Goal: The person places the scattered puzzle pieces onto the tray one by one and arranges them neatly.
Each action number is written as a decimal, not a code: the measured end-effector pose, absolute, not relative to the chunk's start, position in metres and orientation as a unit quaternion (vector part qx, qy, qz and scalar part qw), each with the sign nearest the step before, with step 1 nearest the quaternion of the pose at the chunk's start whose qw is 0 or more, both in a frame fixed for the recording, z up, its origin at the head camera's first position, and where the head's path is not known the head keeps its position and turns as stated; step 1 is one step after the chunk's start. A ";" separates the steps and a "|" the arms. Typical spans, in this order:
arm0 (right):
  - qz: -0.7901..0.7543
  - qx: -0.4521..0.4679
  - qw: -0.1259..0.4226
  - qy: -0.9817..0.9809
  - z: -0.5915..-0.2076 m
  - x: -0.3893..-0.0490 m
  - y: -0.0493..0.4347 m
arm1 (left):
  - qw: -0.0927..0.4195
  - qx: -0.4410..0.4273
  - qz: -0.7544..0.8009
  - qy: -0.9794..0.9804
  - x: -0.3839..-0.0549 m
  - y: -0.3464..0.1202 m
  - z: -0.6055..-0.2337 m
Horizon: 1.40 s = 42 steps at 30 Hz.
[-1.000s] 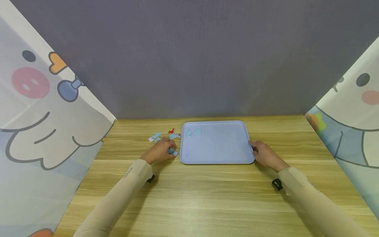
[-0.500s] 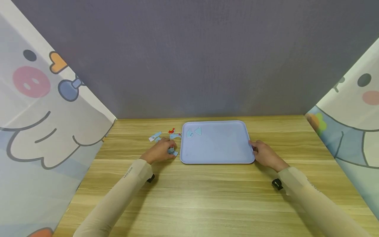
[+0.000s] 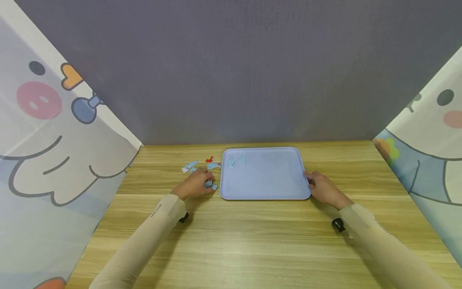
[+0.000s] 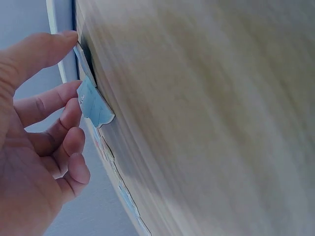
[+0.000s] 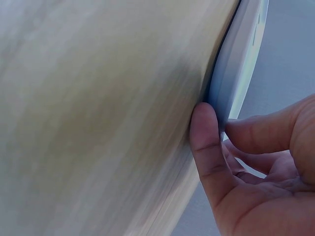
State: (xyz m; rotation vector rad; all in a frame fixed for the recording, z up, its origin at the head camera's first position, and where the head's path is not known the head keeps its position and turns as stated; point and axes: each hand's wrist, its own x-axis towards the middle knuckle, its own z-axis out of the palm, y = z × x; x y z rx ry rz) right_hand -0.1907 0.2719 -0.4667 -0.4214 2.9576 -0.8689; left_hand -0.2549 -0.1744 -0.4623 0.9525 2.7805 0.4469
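A shallow pale-blue tray (image 3: 267,176) lies on the wooden table, with two light-blue flat puzzle pieces (image 3: 242,160) near its upper left corner. At its right edge my right hand (image 3: 326,190) pinches the rim (image 5: 248,54) between thumb and forefinger. My left hand (image 3: 195,184) rests left of the tray, thumb and forefinger apart at two light-blue pieces (image 3: 213,187). In the left wrist view the forefinger touches a tilted blue piece (image 4: 94,104), the thumb tip is at the edge of another, and the other fingers curl loosely.
More flat pieces lie beyond the left hand: a red and yellow one (image 3: 209,159), a blue strip (image 3: 189,166) and a blue piece (image 3: 213,165) close against the tray's left side. A grey wall (image 3: 252,72) bounds the table's far edge; cartoon-print cloths flank both sides.
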 end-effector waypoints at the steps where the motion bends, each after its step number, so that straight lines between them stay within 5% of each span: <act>1: -0.280 -0.136 0.015 0.950 -0.467 -0.191 0.272 | 0.086 0.318 0.150 0.932 -0.255 -0.174 -0.462; 42: -0.279 -0.130 0.027 0.951 -0.464 -0.189 0.269 | 0.127 0.302 0.149 0.933 -0.243 -0.205 -0.457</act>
